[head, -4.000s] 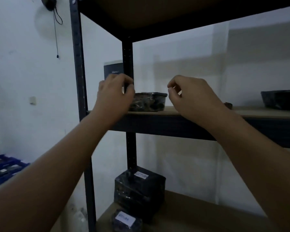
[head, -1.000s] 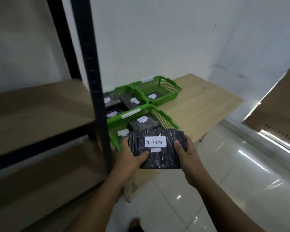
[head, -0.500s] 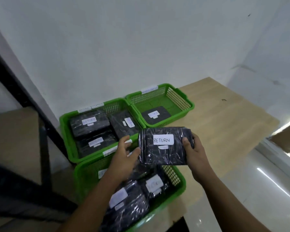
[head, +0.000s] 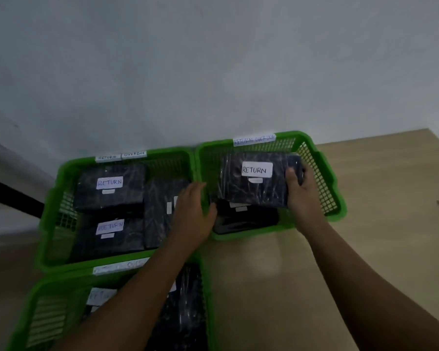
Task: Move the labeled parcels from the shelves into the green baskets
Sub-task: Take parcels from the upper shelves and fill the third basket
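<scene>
While my right hand [head: 303,196] grips the parcel [head: 257,182] inside the far right basket [head: 325,171], my left hand [head: 194,211] spreads open, empty.

Dim, flat indoor light, no glare. Motion blur lower left; wide-angle bending at the frame edges

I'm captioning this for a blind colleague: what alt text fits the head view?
A person's right hand lowers a black parcel labelled RETURN into the far right green basket, above another parcel, while the left hand hovers open beside it. Two more green baskets on the left hold similar parcels.
</scene>
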